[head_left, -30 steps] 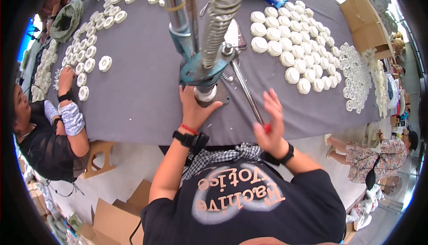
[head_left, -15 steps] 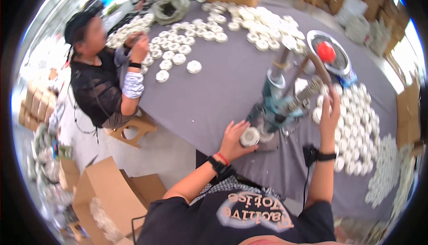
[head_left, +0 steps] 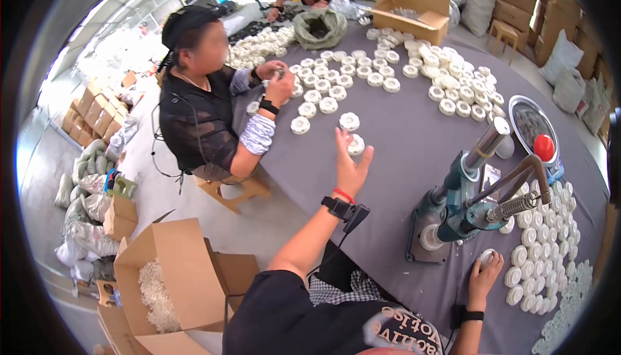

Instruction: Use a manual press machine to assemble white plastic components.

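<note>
My left hand reaches over the grey table with thumb and fingers spread. A white round plastic part lies between its fingertips, and another white disc sits just beyond. Low on the right, the fingers of my right hand curl over a white disc, partly covering it. Between my hands stands a green hand press with a curved brown lever and a spring. At its base is a pale round piece.
Rows of white discs lie right of the press, and more at the back. A metal tray holds a red ball. A co-worker sits at left. An open carton stands by the table.
My left hand has moved from the press to far left, and the part it held is now beside the lone disc. My right hand has left the lever and come down onto a disc.
</note>
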